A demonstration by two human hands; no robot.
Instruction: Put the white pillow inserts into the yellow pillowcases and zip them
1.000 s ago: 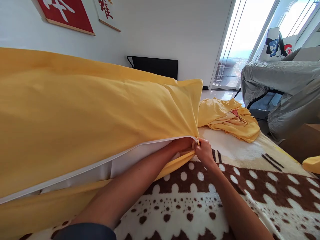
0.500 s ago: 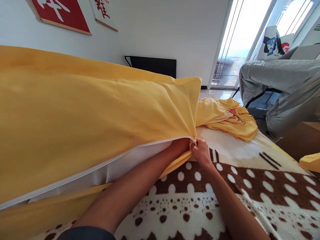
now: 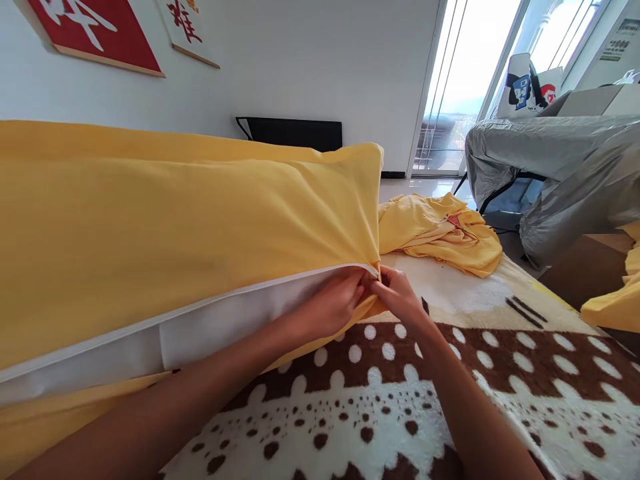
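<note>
A large yellow cushion cover point(image 3: 210, 227) stands on edge across the left and middle, with a long opening along its lower side. White zipper tape point(image 3: 215, 303) edges that opening, and a smooth white inner point(image 3: 220, 327) shows through it. My left hand point(image 3: 340, 303) reaches along the gap to its right end, fingers curled together at the cover's edge; the fingertips are partly hidden. At the same corner my right hand point(image 3: 397, 290) pinches the yellow fabric at the end of the zipper tape. The two hands nearly touch.
Beneath everything lies a brown and cream patterned blanket point(image 3: 370, 393). Crumpled yellow fabric point(image 3: 440, 230) rests beyond the corner. To the right are a cardboard box point(image 3: 585, 263), more yellow cloth point(image 3: 613, 303) and furniture under a grey plastic sheet point(image 3: 550, 147). A black panel point(image 3: 295, 133) stands against the wall.
My left hand has drawn back out of the opening, where it was hidden, to the corner's edge. My right hand keeps its pinch there. The view has shifted slightly.
</note>
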